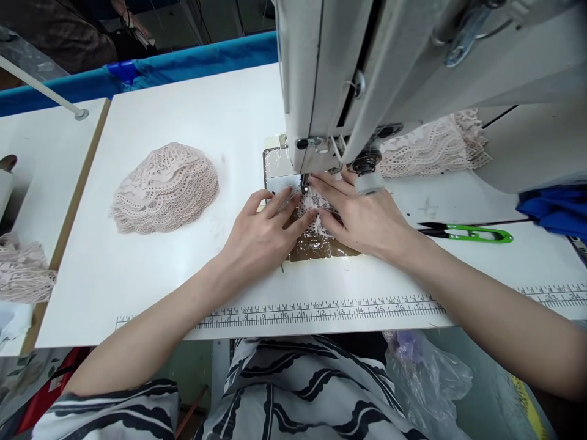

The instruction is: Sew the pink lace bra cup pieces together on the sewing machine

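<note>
A small piece of pale pink lace [318, 221] lies under the needle area of a white sewing machine [330, 73]. My left hand [268, 229] rests palm down at its left side, fingers spread, fingertips touching the lace and the metal plate. From the right, my right hand [355, 211] lies flat on the lace, its fingers stretched toward the presser foot [304, 184]. The machine head partly hides the right fingertips. Left of the hands sits a stack of scalloped lace pieces [167, 189]. More lace [433, 146] lies behind the machine's needle area at the right.
Green thread snips [479, 233] lie right of my right wrist. Blue fabric [554, 208] is at the right edge. A printed ruler [321, 313] runs along the table's front. More lace [27, 272] lies far left. A person's hand [131, 18] shows beyond the blue cloth edge.
</note>
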`<control>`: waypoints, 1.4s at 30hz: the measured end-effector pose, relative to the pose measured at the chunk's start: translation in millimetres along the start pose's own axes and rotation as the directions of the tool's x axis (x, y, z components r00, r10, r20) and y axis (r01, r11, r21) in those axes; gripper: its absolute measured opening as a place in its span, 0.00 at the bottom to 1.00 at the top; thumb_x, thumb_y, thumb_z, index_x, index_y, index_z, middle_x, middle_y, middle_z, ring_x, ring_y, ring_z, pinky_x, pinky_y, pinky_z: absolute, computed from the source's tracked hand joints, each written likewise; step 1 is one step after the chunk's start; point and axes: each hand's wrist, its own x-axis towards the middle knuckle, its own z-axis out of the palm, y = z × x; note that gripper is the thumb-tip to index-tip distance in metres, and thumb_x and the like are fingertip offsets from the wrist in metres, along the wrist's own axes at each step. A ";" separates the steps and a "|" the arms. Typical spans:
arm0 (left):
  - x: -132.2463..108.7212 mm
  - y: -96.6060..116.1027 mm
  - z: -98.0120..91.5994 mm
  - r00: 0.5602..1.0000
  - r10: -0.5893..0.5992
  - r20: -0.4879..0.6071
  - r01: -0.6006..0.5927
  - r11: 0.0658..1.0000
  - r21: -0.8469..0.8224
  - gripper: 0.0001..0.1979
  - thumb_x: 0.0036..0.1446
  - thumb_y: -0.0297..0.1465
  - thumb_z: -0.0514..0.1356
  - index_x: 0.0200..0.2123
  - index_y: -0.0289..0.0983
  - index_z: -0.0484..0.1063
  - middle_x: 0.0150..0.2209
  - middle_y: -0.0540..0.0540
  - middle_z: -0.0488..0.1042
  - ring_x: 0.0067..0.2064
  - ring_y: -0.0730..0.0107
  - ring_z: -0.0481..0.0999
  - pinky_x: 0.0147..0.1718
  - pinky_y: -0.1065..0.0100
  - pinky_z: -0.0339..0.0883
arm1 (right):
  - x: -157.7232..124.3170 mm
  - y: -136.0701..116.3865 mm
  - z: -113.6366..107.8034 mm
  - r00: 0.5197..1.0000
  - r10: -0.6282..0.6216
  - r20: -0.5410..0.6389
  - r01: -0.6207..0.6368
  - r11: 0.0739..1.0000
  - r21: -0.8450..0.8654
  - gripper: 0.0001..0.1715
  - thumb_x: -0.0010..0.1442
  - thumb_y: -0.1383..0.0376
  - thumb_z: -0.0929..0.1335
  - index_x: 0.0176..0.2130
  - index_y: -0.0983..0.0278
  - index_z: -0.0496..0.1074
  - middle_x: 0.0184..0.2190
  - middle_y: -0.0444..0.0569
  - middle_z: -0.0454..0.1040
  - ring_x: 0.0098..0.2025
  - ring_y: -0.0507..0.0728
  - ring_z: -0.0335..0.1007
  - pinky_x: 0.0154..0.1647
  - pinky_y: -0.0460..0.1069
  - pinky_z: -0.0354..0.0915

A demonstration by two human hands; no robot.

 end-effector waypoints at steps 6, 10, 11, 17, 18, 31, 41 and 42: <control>0.8 0.0 -3.1 1.000 -0.021 0.020 0.021 1.000 -0.014 0.18 0.67 0.23 0.55 0.57 0.36 0.74 0.56 0.36 0.76 0.62 0.50 0.72 0.53 0.50 0.67 | -1.3 0.4 3.2 1.000 0.000 -0.013 0.000 1.000 0.007 0.24 0.69 0.63 0.60 0.58 0.70 0.73 0.58 0.57 0.73 0.64 0.69 0.62 0.63 0.64 0.60; 0.8 0.7 -2.3 0.999 -0.030 0.021 0.030 0.999 -0.022 0.18 0.67 0.24 0.55 0.57 0.37 0.73 0.57 0.36 0.75 0.62 0.51 0.71 0.54 0.51 0.66 | -1.9 1.7 3.6 0.999 -0.014 -0.036 0.014 1.000 0.000 0.23 0.69 0.64 0.60 0.57 0.69 0.73 0.58 0.57 0.74 0.63 0.68 0.63 0.64 0.65 0.56; 0.5 0.8 -1.9 0.999 -0.030 0.018 0.031 0.999 -0.021 0.18 0.67 0.24 0.55 0.57 0.37 0.74 0.57 0.36 0.75 0.62 0.51 0.71 0.54 0.51 0.65 | -2.8 2.0 2.6 0.999 -0.017 -0.048 0.017 1.000 0.005 0.22 0.69 0.64 0.60 0.56 0.69 0.73 0.57 0.57 0.74 0.62 0.68 0.64 0.64 0.65 0.56; -1.3 0.6 2.6 0.999 -0.025 -0.040 0.025 1.000 0.009 0.16 0.68 0.26 0.55 0.56 0.36 0.73 0.57 0.37 0.76 0.61 0.52 0.73 0.54 0.52 0.65 | -14.2 -1.1 -8.4 0.975 -0.183 -0.125 0.190 0.981 0.046 0.22 0.66 0.54 0.66 0.47 0.69 0.76 0.46 0.57 0.79 0.49 0.66 0.71 0.52 0.59 0.61; -1.2 0.8 3.6 0.998 -0.028 -0.056 0.029 1.000 0.006 0.16 0.68 0.26 0.55 0.56 0.35 0.73 0.56 0.37 0.76 0.60 0.53 0.74 0.54 0.52 0.65 | -15.3 -2.6 -9.2 0.969 -0.210 -0.126 0.215 0.976 0.027 0.22 0.66 0.55 0.66 0.47 0.70 0.75 0.46 0.58 0.78 0.49 0.65 0.71 0.51 0.58 0.61; -1.2 -3.2 8.5 0.982 -0.093 -0.166 0.080 0.993 -0.086 0.12 0.67 0.24 0.57 0.48 0.40 0.78 0.50 0.48 0.81 0.53 0.59 0.79 0.53 0.51 0.65 | -11.1 -7.1 -5.9 0.947 -0.248 -0.203 0.235 0.968 -0.085 0.12 0.69 0.71 0.65 0.42 0.62 0.78 0.44 0.47 0.81 0.44 0.58 0.75 0.44 0.53 0.64; -3.4 1.9 5.7 0.987 -0.019 -0.159 0.023 0.999 0.023 0.12 0.69 0.26 0.55 0.49 0.36 0.77 0.50 0.45 0.81 0.53 0.61 0.78 0.56 0.52 0.65 | -12.7 -4.2 -6.6 0.926 -0.308 -0.218 0.305 0.951 -0.047 0.13 0.67 0.73 0.65 0.40 0.62 0.79 0.42 0.46 0.82 0.46 0.56 0.76 0.44 0.53 0.67; -3.4 1.8 5.8 0.988 -0.023 -0.156 0.026 1.000 0.018 0.12 0.69 0.26 0.55 0.49 0.36 0.77 0.50 0.45 0.81 0.53 0.61 0.78 0.56 0.52 0.65 | -12.5 -4.3 -6.7 0.928 -0.305 -0.215 0.302 0.952 -0.046 0.13 0.67 0.73 0.65 0.40 0.62 0.79 0.42 0.46 0.82 0.46 0.56 0.76 0.44 0.53 0.67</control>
